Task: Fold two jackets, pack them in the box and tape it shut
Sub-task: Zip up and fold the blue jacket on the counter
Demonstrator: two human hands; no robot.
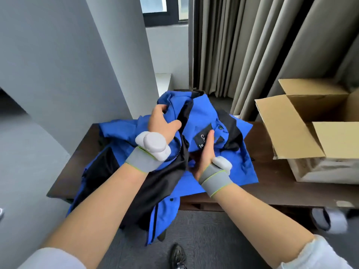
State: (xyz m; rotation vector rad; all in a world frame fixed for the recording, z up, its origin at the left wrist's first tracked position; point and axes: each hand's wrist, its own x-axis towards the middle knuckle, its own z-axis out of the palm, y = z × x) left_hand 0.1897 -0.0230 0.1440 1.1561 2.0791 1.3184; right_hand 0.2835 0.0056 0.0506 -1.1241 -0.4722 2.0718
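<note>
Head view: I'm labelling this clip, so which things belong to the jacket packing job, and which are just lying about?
In the job:
blue and black jacket, gripped by the left hand, right hand on it
open brown cardboard box
dark wooden table under both

Lying about:
grey pleated curtains
grey and white slipper on the floor
</note>
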